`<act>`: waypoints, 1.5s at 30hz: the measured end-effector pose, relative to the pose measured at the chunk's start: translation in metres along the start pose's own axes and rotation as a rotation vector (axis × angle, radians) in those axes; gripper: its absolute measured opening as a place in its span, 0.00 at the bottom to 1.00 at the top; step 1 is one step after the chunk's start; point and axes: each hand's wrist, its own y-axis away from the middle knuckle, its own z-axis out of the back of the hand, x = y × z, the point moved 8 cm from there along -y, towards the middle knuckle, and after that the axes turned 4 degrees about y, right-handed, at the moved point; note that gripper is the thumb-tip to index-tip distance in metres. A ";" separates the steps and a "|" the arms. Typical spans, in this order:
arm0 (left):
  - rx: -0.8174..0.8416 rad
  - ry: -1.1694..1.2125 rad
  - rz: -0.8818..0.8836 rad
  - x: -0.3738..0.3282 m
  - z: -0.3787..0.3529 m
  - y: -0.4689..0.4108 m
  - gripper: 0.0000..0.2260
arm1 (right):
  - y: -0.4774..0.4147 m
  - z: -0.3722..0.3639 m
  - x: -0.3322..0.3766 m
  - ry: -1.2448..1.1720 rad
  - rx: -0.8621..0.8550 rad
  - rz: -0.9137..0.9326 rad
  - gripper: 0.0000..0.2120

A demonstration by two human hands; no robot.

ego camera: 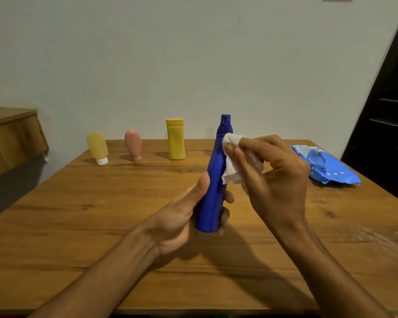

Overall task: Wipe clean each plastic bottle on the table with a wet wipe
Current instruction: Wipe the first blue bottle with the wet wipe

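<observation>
Both forearms reach in from the bottom edge over the wooden table (78, 226). Left hand (182, 216) nearest, palm turned right, thumb up along the near side of the blue bottle (216, 180), fingers curled round its lower body from behind; fingertips show at the bottle's right edge. Bottle held upright, slightly tilted, base lifted off the table, near the table's middle. Right hand (274, 171) a bit higher and to the right, wrist bent, back of hand toward camera, fingers pinching a crumpled white wipe (232, 157) and pressing it against the bottle's upper right side below the neck. Further right, blue wipe pack (326, 166) lies flat, torn open. At the far edge by the wall, in a row: yellow bottle (175, 138) upright, pink tube (133, 144) and pale yellow tube (97, 146) standing on their caps. Wooden shelf (9, 136) at left.
</observation>
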 end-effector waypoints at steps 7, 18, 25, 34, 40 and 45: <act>0.000 -0.453 -0.020 -0.020 0.010 -0.001 0.39 | -0.003 -0.002 0.001 -0.102 0.044 -0.043 0.09; -0.170 -0.937 -0.078 -0.032 0.034 -0.002 0.25 | -0.011 -0.004 -0.008 -0.284 0.222 -0.267 0.14; -0.212 -1.109 -0.178 -0.038 0.031 0.000 0.25 | -0.002 -0.024 -0.004 -0.096 0.461 -0.230 0.13; -0.232 -1.331 -0.269 -0.033 0.030 0.001 0.22 | 0.002 -0.023 0.011 0.087 0.433 -0.046 0.08; -0.310 -1.335 -0.292 -0.041 0.040 0.002 0.28 | 0.011 -0.033 0.018 0.083 0.549 -0.020 0.09; -0.282 -1.381 -0.355 -0.037 0.035 0.002 0.27 | 0.005 -0.026 0.013 0.100 0.446 -0.028 0.07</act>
